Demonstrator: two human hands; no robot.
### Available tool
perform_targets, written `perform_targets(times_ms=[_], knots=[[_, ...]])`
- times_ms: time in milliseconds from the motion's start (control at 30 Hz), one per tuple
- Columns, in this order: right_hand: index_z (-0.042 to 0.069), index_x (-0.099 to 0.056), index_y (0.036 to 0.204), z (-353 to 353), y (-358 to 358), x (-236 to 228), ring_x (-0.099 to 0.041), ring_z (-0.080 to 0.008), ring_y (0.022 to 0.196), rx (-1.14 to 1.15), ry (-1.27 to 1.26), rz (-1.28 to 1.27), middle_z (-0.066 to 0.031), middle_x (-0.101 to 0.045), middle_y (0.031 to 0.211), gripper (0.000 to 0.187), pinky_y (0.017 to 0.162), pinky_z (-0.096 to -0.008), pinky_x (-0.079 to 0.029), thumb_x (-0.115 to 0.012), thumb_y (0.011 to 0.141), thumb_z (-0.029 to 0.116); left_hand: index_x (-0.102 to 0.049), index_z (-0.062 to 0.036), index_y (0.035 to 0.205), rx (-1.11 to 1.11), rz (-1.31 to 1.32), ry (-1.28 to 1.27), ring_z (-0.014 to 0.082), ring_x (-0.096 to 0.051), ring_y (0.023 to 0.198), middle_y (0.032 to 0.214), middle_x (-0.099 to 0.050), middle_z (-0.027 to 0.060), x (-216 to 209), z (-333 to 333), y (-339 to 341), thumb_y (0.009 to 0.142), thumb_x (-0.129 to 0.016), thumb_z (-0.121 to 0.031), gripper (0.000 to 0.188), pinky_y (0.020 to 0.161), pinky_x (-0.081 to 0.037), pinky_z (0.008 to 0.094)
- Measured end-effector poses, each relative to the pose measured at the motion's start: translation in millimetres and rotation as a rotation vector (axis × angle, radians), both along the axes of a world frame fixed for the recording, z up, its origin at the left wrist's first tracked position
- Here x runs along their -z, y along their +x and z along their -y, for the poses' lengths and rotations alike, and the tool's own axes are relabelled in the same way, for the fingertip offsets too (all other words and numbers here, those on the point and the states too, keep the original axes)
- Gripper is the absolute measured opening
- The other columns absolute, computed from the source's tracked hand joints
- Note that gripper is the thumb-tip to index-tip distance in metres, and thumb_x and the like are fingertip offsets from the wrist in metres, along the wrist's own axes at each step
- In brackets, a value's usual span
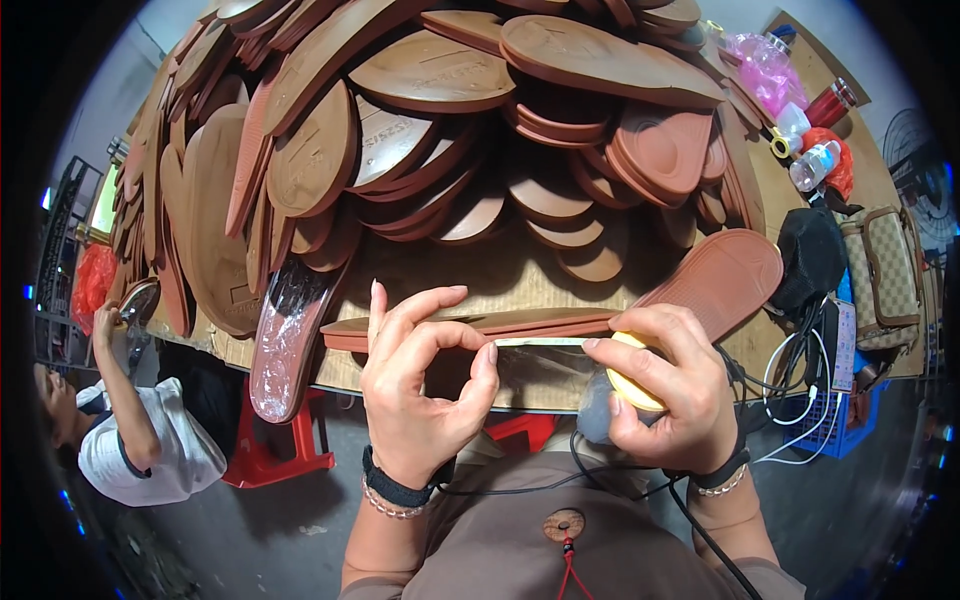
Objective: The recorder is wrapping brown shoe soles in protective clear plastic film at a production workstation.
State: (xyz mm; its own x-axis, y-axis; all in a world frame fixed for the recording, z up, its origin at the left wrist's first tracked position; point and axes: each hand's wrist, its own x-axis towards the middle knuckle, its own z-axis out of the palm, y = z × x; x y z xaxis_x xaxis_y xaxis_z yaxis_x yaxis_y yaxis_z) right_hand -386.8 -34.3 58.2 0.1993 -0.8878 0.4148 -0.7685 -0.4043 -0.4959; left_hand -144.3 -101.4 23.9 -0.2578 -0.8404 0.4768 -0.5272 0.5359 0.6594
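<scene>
Between my hands runs a short stretch of pale measuring tape [540,342]. My right hand [680,390] is closed round the yellow case of the tape measure [632,382]. With thumb and index finger, my left hand [425,385] pinches the tape's other end; its remaining fingers are raised. Just behind the tape, a small stack of brown shoe soles [480,323] lies edge-on along the table's front, partly hidden by both hands. Beyond my right hand lies a reddish-brown sole [728,280]. Left of my left hand, a sole in clear plastic [285,345] overhangs the table edge.
A large heap of brown soles [430,70] covers the cardboard-topped table [440,262]. Bottles [815,165], a checked bag [882,262], cables and a power strip [843,345] are at right. Red stools [280,440] stand below. At left, a person [140,430] handles an object.
</scene>
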Motion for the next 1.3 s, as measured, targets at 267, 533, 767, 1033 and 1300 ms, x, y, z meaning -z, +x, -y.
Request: perform_targets(times_ms=[267, 533, 767, 1033, 1300], knots=[[0.009, -0.078, 0.111, -1.9, 0.0, -0.5, -0.067, -0.0372, 0.100, 0.002, -0.014, -0.010, -0.0140, -0.067, 0.111, 0.046, 0.090, -0.0459, -0.059, -0.078, 0.065, 0.008, -0.068, -0.0070, 0.083, 0.021, -0.005, 0.072, 0.0261, -0.071, 0.114, 0.114, -0.075, 0.0120, -3.4, 0.8, -2.6, 0.080, -0.075, -0.007, 0.008, 0.127, -0.024, 0.0591], [0.010, -0.079, 0.111, -3.2, 1.7, 0.0, -0.068, -0.0369, 0.100, 0.020, -0.014, -0.011, -0.0140, -0.067, 0.110, 0.047, 0.089, -0.0453, -0.060, -0.077, 0.065, 0.007, -0.068, -0.0088, 0.082, 0.059, -0.027, 0.110, 0.0250, -0.070, 0.117, 0.113, -0.075, 0.0096, -4.1, 3.0, -0.1, 0.078, -0.075, -0.007, 0.009, 0.127, -0.023, 0.0563], [0.010, -0.079, 0.111, -1.5, 3.1, -2.8, -0.068, -0.0365, 0.100, 0.017, -0.021, -0.018, -0.0143, -0.067, 0.111, 0.046, 0.089, -0.0451, -0.060, -0.077, 0.065, 0.007, -0.069, -0.0098, 0.080, 0.031, -0.073, 0.107, 0.0217, -0.071, 0.104, 0.102, -0.076, 0.0055, -3.1, 4.2, -1.2, 0.076, -0.079, -0.009, 0.011, 0.122, -0.030, 0.0496], [0.009, -0.077, 0.113, 1.8, 5.4, -7.9, -0.067, -0.0365, 0.101, 0.052, -0.008, -0.033, -0.0149, -0.066, 0.111, 0.045, 0.090, -0.0459, -0.059, -0.076, 0.068, 0.010, -0.069, -0.0097, 0.081, 0.016, -0.086, 0.108, 0.0203, -0.071, 0.097, 0.096, -0.074, 0.0046, -2.9, 4.1, -4.3, 0.076, -0.079, -0.008, 0.011, 0.119, -0.034, 0.0464], [0.006, -0.078, 0.113, 4.1, 7.9, -6.5, -0.067, -0.0381, 0.103, 0.077, -0.005, -0.018, -0.0187, -0.067, 0.111, 0.046, 0.092, -0.0447, -0.057, -0.071, 0.068, 0.008, -0.069, -0.0095, 0.081, 0.000, -0.088, 0.108, 0.0203, -0.071, 0.096, 0.095, -0.074, 0.0047, -3.0, 4.2, -5.4, 0.077, -0.079, -0.008, 0.011, 0.117, -0.035, 0.0453]])
